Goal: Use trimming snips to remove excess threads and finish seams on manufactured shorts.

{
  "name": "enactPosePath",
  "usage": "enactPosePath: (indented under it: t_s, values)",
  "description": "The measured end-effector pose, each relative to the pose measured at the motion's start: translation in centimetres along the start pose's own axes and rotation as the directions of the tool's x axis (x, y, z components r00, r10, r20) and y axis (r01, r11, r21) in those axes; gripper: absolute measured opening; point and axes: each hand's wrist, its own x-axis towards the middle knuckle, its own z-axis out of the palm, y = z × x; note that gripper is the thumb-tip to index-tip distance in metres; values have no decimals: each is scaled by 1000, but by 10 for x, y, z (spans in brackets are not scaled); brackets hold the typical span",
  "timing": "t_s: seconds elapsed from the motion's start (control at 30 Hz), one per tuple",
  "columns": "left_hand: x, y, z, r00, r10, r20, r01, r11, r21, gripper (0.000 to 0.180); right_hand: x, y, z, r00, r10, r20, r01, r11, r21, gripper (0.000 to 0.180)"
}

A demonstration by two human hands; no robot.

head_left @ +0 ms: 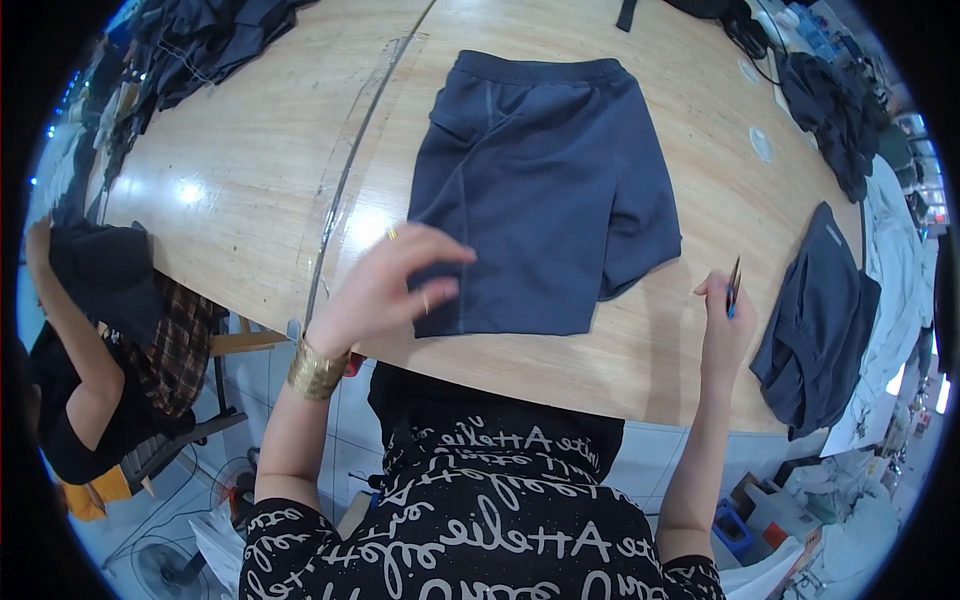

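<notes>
Left hand (385,290): fingers loosely spread, resting on the dark blue shorts (545,190) hem at frame centre.
Right hand (722,320): pinching small thread snips (734,285).
Risk: blade tips could nick fabric or fingers.

The shorts (545,190) lie on the table (250,180); right of the shorts lies a second folded garment (815,320), left of them a garment heap (200,40)

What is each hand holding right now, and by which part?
The right hand holds a small snipping tool by its lower end. The left hand rests on the dark blue shorts at the hem corner.
</notes>
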Motion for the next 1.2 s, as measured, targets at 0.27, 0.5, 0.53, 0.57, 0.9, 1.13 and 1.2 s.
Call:
enactPosePath:
  t_s: [0.27,0.5,0.53,0.57,0.9,1.13,1.2]
  values:
    - [-35,-9,32,878,-474,65,467,820,-332,16,-40,-25,69,754,-438,490,545,833,-94,19]
    - [-14,-4,30,826,-547,138,427,446,-786,22,3,-53,85,952,-235,198,221,971,89,16]
    - [-13,-2,30,804,-573,157,428,375,-823,23,6,-53,88,963,-181,198,166,982,93,16]
    - [-12,-2,31,806,-571,157,426,374,-824,23,8,-54,89,963,-183,197,168,982,91,16]
    - [-14,33,29,923,-267,-278,178,935,-307,17,-7,-53,88,961,-199,193,185,979,91,14]
    - [-21,49,84,643,-129,755,717,-245,-653,50,-14,-60,91,958,-194,211,161,973,163,11]
    - [-17,44,94,665,-208,718,575,-472,-669,57,-17,-64,92,958,-192,213,159,974,160,10]
